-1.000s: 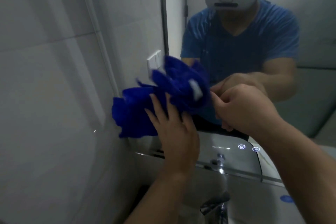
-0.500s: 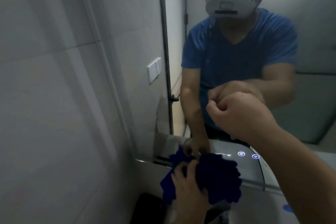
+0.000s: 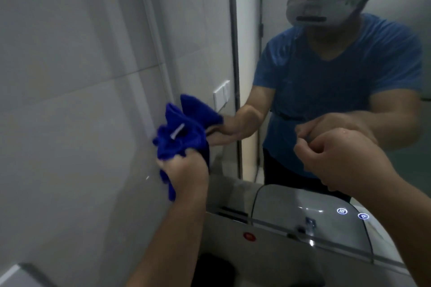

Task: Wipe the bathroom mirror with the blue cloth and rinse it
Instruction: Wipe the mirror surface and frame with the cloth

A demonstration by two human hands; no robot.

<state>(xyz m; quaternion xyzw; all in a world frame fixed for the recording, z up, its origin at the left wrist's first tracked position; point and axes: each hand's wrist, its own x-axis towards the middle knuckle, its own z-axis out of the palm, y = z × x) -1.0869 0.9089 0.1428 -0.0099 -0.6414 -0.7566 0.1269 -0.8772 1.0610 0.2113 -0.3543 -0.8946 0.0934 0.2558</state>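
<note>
The blue cloth point(image 3: 180, 138) is bunched up with a small white tag showing. My left hand point(image 3: 186, 170) grips its lower part and presses it against the left edge of the mirror point(image 3: 303, 105), where glass meets the tiled wall. Part of the cloth hangs below my fist. My right hand point(image 3: 338, 161) hovers in front of the mirror to the right, curled into a loose fist with nothing visible in it. The mirror reflects a person in a blue shirt and both hands.
Grey tiled wall point(image 3: 70, 100) fills the left side. A white wall switch point(image 3: 221, 95) appears in the reflection. Two lit touch icons point(image 3: 342, 211) glow near the mirror's bottom edge. A red dot point(image 3: 249, 236) marks the surface below the mirror, and a dark shape point(image 3: 214, 270) sits beneath.
My left hand has lifted the cloth from the mirror's bottom edge up to its left edge. My right hand has stayed curled at the right.
</note>
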